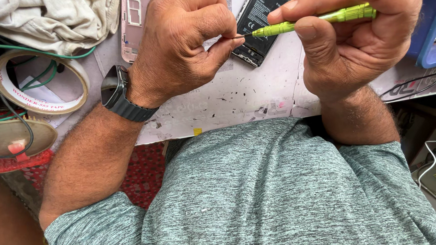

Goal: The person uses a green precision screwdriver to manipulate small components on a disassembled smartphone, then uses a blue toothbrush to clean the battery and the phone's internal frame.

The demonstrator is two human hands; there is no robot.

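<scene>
Hands meet above the near bench edge: right hand [352,48] curled tight round a green screwdriver [316,20], left hand [185,45] pinching closed at its tip. Whatever it pinches is too small to see and could drop. Farther back lies an opened phone [260,25].

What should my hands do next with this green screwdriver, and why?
Probably bring the green screwdriver down to the opened phone on the table. The left hand pinches at its thin tip while the right hand grips the handle, both held above the phone, not touching it.
</scene>
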